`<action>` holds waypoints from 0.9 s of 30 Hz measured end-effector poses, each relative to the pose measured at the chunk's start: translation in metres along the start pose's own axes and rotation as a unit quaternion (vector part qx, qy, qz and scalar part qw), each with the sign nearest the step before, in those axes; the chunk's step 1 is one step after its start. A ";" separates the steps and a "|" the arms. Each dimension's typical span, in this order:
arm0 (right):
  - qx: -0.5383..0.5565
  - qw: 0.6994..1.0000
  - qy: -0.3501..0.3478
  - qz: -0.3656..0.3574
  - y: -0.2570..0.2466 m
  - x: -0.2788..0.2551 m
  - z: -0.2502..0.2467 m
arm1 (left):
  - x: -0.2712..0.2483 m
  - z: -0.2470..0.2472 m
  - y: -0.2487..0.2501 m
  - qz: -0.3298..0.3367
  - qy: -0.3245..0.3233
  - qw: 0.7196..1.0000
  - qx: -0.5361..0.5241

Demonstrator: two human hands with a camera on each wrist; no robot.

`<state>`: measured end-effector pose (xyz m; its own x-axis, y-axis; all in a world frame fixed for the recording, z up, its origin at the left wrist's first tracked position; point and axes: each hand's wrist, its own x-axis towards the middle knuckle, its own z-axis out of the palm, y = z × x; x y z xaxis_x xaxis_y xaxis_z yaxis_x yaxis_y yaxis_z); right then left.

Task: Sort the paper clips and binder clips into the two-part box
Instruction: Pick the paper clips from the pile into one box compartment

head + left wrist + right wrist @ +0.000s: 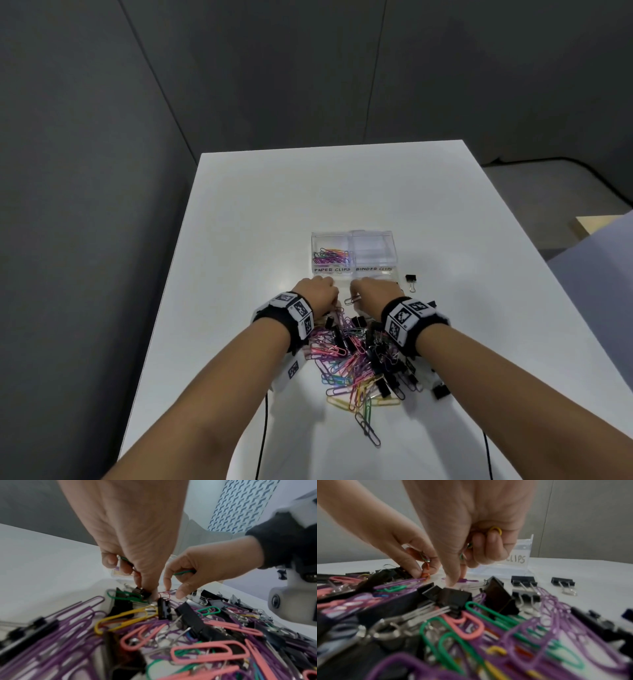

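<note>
Gathering step: left hand [317, 294] and right hand [375, 294] both curled on paper clips [495, 530] above pile [356, 363]. Next: carry forward, drop into box [352, 254] left half.

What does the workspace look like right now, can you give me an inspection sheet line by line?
Surface: white table, flat.
Job's things: clear plastic two-part box; coloured paper clips in the section labelled PAPER CLIPS, BINDER CLIPS section looks empty. Mixed pile of coloured paper clips and black binder clips near the person.
Clutter: lone black binder clip right of the box.
Grippers: left hand and right hand each hold gathered paper clips.
Cables: black cables under the arms.
Surroundings: grey walls.
</note>
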<state>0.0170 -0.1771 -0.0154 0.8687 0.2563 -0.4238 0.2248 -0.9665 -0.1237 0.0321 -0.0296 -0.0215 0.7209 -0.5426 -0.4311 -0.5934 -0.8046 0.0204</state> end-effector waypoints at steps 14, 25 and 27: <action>0.079 0.996 -0.019 0.030 0.004 0.003 0.005 | -0.004 -0.002 0.001 0.019 0.010 0.999 0.039; 0.148 0.987 -0.054 0.035 -0.008 -0.002 -0.010 | -0.023 -0.010 -0.032 -0.059 0.021 0.977 -0.202; 0.137 0.988 -0.059 0.033 -0.016 0.001 -0.006 | -0.028 -0.006 -0.037 -0.083 0.012 0.972 -0.220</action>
<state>0.0173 -0.1611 -0.0084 0.8163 0.2078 -0.5389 0.0273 -0.9459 -0.3234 0.0358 0.0138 -0.0046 0.8048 -0.3983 -0.4401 -0.2621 -0.9037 0.3386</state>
